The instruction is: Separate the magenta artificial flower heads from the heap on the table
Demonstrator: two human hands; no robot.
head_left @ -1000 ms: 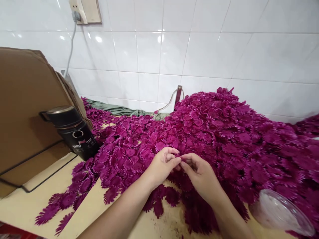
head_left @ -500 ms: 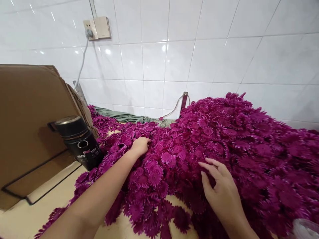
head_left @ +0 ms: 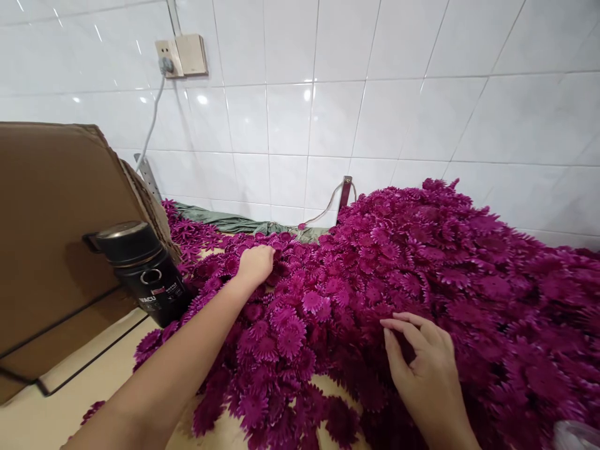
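Observation:
A big heap of magenta artificial flower heads (head_left: 290, 334), with layered, jagged petals, spreads across the table. My left hand (head_left: 255, 265) reaches into its far left part. Its fingers are closed at a flower head (head_left: 281, 270) there, though the fingertips are mostly hidden behind the hand. Over the front right of the heap is my right hand (head_left: 424, 369). Thumb and forefinger meet in a pinch, and the other fingers curl beside them; whatever may be between the tips is too small to make out.
A black vacuum bottle (head_left: 143, 275) stands at the left before a cardboard box (head_left: 56, 231). Behind runs a white tiled wall (head_left: 290, 119) with a socket and plug (head_left: 166, 62). Green cloth (head_left: 225, 220) lies along the wall. A clear container (head_left: 574, 434) shows at lower right.
My left hand has shifted slightly up and left, and a bit of tabletop shows beside it. My right hand's thumb and forefinger, apart before, have come together. The view has tilted slightly.

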